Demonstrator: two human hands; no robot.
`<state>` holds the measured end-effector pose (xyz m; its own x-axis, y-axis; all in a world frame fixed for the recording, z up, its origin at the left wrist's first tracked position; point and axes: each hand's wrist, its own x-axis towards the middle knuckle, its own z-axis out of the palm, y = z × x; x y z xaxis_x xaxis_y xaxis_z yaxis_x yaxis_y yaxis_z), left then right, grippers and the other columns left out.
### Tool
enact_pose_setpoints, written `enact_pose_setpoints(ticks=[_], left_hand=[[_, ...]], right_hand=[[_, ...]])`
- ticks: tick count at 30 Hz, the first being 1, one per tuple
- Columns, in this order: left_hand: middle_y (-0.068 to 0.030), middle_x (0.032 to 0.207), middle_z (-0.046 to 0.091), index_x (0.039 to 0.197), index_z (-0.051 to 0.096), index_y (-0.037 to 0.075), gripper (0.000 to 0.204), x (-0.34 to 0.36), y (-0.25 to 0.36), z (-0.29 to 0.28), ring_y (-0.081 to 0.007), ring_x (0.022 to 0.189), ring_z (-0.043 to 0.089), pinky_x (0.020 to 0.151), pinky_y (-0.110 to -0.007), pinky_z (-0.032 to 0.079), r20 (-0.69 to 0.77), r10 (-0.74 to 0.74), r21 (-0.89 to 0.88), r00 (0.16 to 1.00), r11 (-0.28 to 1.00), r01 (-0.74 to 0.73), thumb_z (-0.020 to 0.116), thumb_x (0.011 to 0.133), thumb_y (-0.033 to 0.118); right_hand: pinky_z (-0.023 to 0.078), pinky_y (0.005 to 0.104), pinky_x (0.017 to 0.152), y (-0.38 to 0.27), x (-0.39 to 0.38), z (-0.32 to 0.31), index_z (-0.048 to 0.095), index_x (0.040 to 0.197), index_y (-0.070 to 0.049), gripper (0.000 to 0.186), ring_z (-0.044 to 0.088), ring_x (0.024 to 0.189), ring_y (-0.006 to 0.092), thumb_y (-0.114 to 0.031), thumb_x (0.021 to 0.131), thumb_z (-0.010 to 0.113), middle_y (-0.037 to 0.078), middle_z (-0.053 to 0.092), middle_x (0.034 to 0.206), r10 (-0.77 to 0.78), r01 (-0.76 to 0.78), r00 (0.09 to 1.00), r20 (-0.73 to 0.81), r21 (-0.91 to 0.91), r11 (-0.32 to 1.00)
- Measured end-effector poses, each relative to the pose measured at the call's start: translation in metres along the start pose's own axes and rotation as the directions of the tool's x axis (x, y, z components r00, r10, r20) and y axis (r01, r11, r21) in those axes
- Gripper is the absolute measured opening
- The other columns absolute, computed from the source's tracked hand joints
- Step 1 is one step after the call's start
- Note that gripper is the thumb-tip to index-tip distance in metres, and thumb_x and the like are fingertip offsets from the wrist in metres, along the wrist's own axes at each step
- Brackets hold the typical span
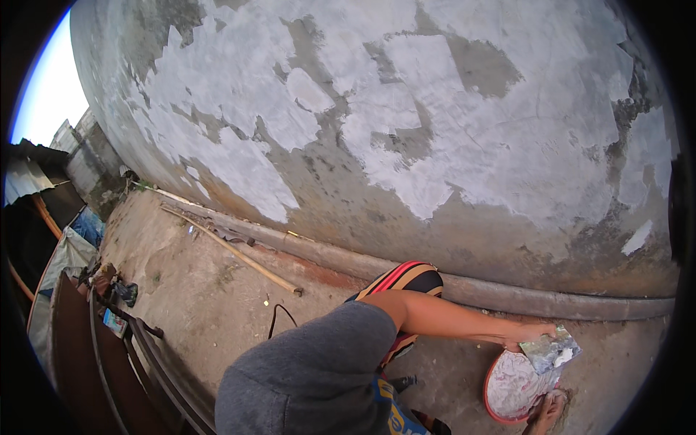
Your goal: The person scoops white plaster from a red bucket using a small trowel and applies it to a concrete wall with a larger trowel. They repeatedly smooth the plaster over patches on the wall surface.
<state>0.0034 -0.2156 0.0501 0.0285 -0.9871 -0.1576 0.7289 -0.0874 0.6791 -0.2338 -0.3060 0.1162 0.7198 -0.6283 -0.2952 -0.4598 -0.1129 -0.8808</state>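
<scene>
My left arm (453, 317), in a grey sleeve, reaches out to the right. My left hand (528, 334) is closed on the edge of a flat, thin, mottled green-grey board (545, 351) with white paste smeared on it. The board is held tilted over a round, red-rimmed tub (487, 391) on the ground. Inside the tub lies thick white paste (516, 384). My right hand (549, 410) is at the tub's near right rim with its fingers curled. What those fingers grip, if anything, is hidden.
A large grey wall (406, 167) with patchy white coating curves across the far side, with a low ledge (558, 304) along its foot. On the dirt ground lies a bamboo pole (243, 257). Brown metal railings (148, 362) and a pale sheet (72, 254) stand at left.
</scene>
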Motion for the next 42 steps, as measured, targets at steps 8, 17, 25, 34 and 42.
enact_pose_setpoints(ticks=[8, 17, 25, 34, 42], left_hand=[[-0.0032, 0.104, 0.063, 0.117, 0.056, 0.009, 0.032, -0.001, 0.005, 0.0, -0.0119, 0.087, 0.062, 0.078, -0.032, 0.053, -0.098, 0.033, -0.023, 0.995, 0.999, -0.035, 0.044, 0.095, 0.029], [-0.0056, 0.105, 0.067, 0.116, 0.059, 0.006, 0.035, -0.018, 0.02, -0.003, -0.0141, 0.087, 0.065, 0.081, -0.032, 0.053, -0.029, 0.041, -0.13, 0.999, 0.991, -0.045, 0.044, 0.095, 0.03], [-0.0141, 0.115, 0.064, 0.127, 0.048, 0.001, 0.043, -0.032, 0.066, -0.003, -0.0229, 0.1, 0.067, 0.092, -0.04, 0.054, -0.46, 0.194, 0.235, 0.866, 0.968, -0.091, 0.045, 0.095, 0.03], [-0.0126, 0.12, 0.061, 0.128, 0.046, 0.002, 0.04, -0.029, 0.054, 0.026, -0.0229, 0.109, 0.063, 0.097, -0.04, 0.049, -0.551, 0.137, 0.302, 0.823, 0.952, 0.043, 0.04, 0.098, 0.028], [-0.0132, 0.129, 0.054, 0.13, 0.04, 0.003, 0.034, -0.021, 0.046, 0.011, -0.0261, 0.117, 0.058, 0.1, -0.044, 0.049, -0.455, 0.131, 0.229, 0.881, 0.973, -0.026, 0.041, 0.097, 0.011]], right_hand=[[0.038, 0.0438, 0.107, 0.051, 0.008, -0.016, 0.029, 0.147, 0.002, 0.074, 0.043, 0.132, 0.0349, -0.043, 0.095, 0.058, 0.025, 0.028, 0.153, -0.366, 0.327, 0.912, -0.187, -0.21, 0.922], [0.044, 0.0315, 0.075, 0.061, 0.014, 0.056, 0.06, 0.125, 0.001, 0.038, 0.055, 0.087, 0.0244, 0.006, 0.088, 0.053, 0.015, 0.055, 0.098, -0.732, 0.636, 0.668, -0.135, -0.408, 0.656], [0.047, 0.0352, 0.06, 0.131, 0.018, -0.01, 0.058, 0.125, -0.001, 0.046, 0.056, 0.06, 0.0195, -0.01, 0.081, 0.064, 0.016, 0.059, 0.068, -0.129, 0.093, 0.979, -0.159, -0.215, 0.972], [0.044, 0.037, 0.057, 0.169, 0.009, -0.051, 0.066, 0.077, 0.002, 0.016, 0.055, 0.056, 0.0221, -0.013, 0.074, 0.07, 0.015, 0.059, 0.062, 0.051, -0.096, 0.981, -0.185, -0.239, 0.966], [0.053, 0.0416, 0.075, 0.144, 0.035, -0.039, 0.07, 0.096, 0.0, 0.031, 0.067, 0.085, 0.0346, -0.018, 0.071, 0.075, 0.023, 0.067, 0.091, -0.057, -0.065, 0.977, -0.206, -0.542, 0.838]])
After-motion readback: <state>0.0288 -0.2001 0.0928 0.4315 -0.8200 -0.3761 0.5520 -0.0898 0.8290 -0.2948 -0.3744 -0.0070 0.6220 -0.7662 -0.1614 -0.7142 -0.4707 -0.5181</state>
